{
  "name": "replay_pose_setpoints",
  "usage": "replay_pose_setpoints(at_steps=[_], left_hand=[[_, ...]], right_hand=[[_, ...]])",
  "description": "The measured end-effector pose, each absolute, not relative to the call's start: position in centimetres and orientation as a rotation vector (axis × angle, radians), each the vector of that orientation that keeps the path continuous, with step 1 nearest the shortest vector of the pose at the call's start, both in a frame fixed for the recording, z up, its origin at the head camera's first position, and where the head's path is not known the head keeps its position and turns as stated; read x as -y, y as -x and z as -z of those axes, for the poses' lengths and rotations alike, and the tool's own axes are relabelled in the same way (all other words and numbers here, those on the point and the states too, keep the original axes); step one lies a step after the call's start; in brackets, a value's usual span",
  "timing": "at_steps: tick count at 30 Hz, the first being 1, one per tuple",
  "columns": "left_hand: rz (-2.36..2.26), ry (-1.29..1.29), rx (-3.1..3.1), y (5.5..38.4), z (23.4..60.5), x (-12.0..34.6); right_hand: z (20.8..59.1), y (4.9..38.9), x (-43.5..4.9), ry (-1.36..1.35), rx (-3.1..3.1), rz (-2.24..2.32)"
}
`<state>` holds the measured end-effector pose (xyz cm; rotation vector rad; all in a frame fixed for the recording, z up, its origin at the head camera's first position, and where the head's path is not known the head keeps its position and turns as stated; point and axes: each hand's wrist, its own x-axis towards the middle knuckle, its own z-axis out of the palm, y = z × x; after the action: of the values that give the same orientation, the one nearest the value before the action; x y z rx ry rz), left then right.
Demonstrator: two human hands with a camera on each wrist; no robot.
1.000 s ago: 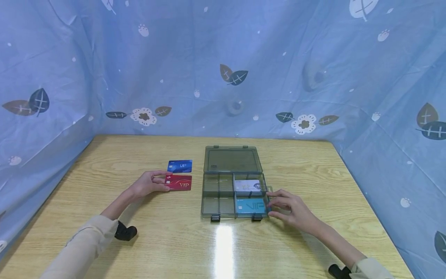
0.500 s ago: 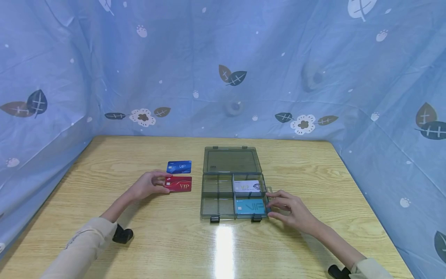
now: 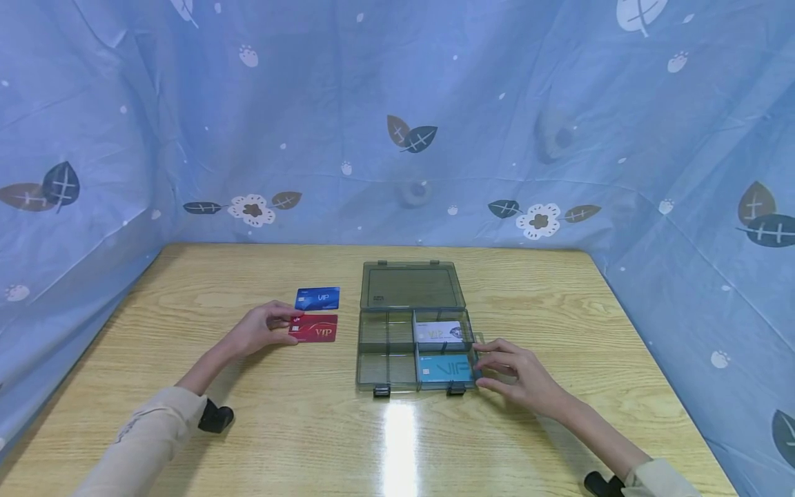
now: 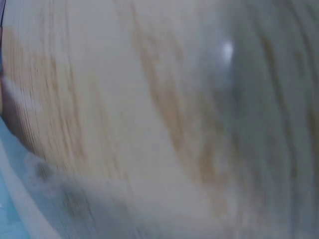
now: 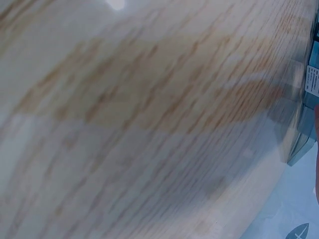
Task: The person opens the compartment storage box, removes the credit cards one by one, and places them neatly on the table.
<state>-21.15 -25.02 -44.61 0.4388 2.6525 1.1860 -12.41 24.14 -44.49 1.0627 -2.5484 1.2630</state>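
One red rectangular VIP card (image 3: 314,329) extends rightward from the left hand (image 3: 262,329), whose parted thumb and fingers grip its end; right hand (image 3: 520,373), fingers loosely spread, touches a translucent grey plastic box (image 3: 400,330).

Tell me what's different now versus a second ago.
Nothing was visibly moved or let go; only the head view shifted slightly. The left hand still grips the red card by its left edge, near the blue card; the right hand still touches the right side of the box. The white card and teal card stay in its right compartments.
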Motion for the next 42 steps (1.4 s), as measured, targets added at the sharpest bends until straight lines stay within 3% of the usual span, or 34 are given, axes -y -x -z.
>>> replay_pose_setpoints(at_steps=[10, 42], left_hand=[[-1.179, -0.526, -2.681, 21.51, 44.84, 25.16], [-1.238, -0.404, -2.642, 21.40, 44.75, 25.35]], right_hand=[[44.50, 12.41, -24.18, -1.070, 2.544, -1.251], [44.57, 12.28, -24.09, -1.064, 2.547, -1.293]])
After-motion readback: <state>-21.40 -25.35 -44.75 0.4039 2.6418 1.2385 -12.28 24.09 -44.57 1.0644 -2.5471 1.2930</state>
